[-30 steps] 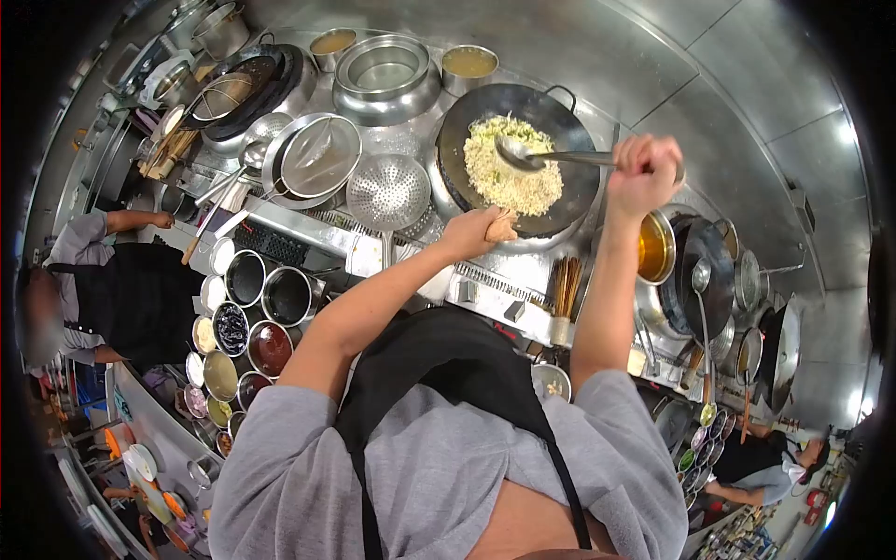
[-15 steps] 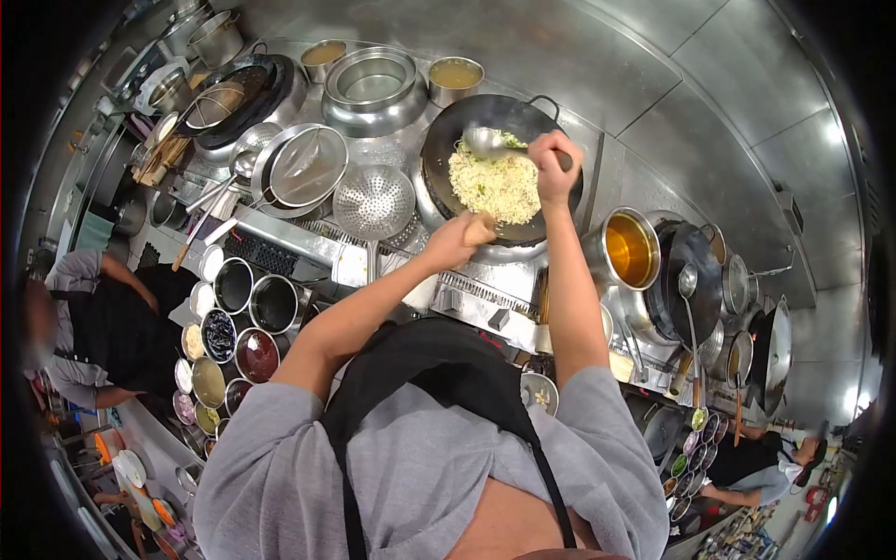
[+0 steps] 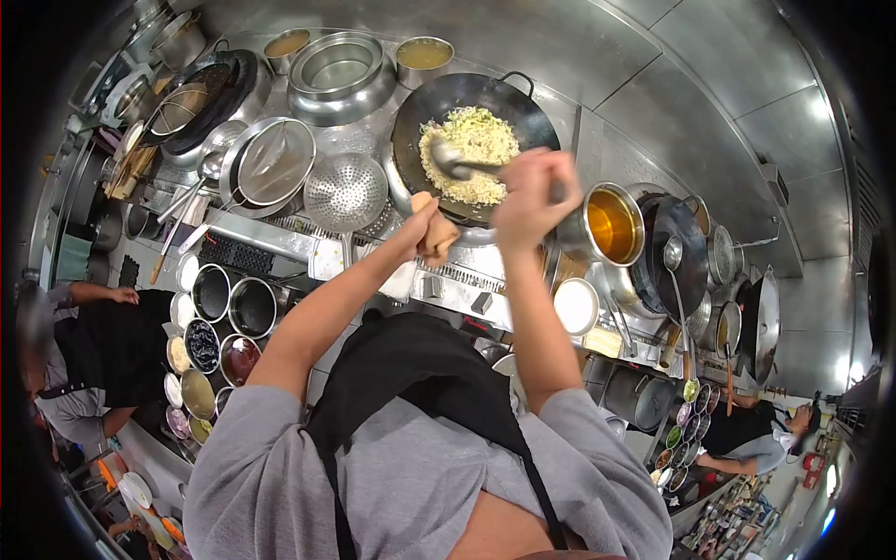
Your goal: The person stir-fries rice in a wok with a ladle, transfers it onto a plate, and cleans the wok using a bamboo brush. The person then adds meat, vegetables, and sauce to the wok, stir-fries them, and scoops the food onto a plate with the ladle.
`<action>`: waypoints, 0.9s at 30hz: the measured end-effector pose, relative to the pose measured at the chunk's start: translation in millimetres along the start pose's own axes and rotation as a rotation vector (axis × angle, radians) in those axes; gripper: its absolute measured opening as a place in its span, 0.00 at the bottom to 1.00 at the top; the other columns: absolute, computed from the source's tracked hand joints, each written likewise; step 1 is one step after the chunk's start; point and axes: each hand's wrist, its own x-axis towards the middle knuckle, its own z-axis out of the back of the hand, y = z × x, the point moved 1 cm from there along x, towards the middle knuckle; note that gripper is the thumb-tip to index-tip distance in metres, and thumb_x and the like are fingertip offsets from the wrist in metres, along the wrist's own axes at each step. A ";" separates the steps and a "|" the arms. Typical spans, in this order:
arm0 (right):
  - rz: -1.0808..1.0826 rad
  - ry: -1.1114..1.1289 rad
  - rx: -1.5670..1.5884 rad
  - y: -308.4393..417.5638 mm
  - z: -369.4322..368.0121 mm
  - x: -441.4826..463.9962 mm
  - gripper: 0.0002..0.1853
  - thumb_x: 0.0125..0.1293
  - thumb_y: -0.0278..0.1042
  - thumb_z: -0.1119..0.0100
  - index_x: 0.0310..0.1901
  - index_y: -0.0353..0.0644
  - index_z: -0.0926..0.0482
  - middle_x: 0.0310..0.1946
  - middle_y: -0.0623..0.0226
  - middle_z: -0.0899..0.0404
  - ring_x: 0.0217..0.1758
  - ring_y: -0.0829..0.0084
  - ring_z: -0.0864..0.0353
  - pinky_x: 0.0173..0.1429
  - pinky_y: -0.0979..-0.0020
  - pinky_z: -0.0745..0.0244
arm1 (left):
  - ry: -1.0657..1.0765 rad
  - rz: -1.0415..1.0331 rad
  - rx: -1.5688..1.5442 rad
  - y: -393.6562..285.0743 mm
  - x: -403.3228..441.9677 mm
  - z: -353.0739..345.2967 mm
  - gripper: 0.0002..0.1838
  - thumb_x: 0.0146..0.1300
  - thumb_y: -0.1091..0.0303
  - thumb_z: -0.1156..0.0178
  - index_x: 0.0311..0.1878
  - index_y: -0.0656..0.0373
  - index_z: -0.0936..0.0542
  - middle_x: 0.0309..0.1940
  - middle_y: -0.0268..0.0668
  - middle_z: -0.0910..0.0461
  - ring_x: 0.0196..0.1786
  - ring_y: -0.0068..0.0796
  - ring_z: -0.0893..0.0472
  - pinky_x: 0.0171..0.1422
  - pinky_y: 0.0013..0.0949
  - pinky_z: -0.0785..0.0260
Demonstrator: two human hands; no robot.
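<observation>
In the head view, a dark wok [image 3: 534, 119] stands on the burner with fried rice [image 3: 481, 140] in it, flecked with green. My right hand [image 3: 534, 191], slightly blurred, is closed round the handle of a ladle [image 3: 446, 157], whose bowl rests in the left part of the rice. My left hand [image 3: 417, 227] is closed on a folded tan cloth [image 3: 440, 240] at the wok's near left edge. What part of the wok lies under the cloth is hidden.
A perforated skimmer [image 3: 345, 191] and a mesh strainer [image 3: 276, 163] lie left of the wok. To the right stand a pot of amber liquid [image 3: 614, 233] and a white container [image 3: 576, 308]. Sauce pots [image 3: 211, 291] are at lower left. Two co-workers [image 3: 103, 345] [image 3: 747, 439] stand at either side.
The ladle has moved down and toward me with my right hand, its bowl now lower in the rice. My left hand's grip shows more cloth. The whole view has shifted slightly.
</observation>
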 end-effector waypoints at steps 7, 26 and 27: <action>-0.181 0.042 -0.048 -58.2 6.3 39.0 0.12 0.63 0.17 0.40 0.24 0.38 0.31 0.20 0.76 0.33 0.23 0.83 0.37 0.28 0.76 0.43 | -0.155 0.018 -0.204 -4.8 29.1 -23.2 0.19 0.77 0.54 0.52 0.55 0.63 0.30 0.40 0.45 0.17 0.37 0.39 0.14 0.38 0.42 0.18; -0.338 0.085 0.199 35.6 21.5 49.7 0.10 0.61 0.17 0.46 0.23 0.37 0.30 0.17 0.71 0.31 0.17 0.82 0.37 0.23 0.74 0.41 | -0.083 0.381 -0.213 -48.9 -85.6 -97.0 0.13 0.71 0.67 0.58 0.33 0.60 0.27 0.20 0.40 0.28 0.20 0.35 0.29 0.27 0.45 0.29; -0.278 0.074 0.166 26.9 16.0 38.4 0.09 0.61 0.18 0.45 0.23 0.36 0.29 0.17 0.70 0.30 0.17 0.82 0.36 0.23 0.75 0.40 | -0.038 0.242 -0.154 -11.9 -50.5 -56.3 0.12 0.68 0.67 0.54 0.30 0.59 0.27 0.20 0.39 0.28 0.18 0.36 0.30 0.24 0.46 0.31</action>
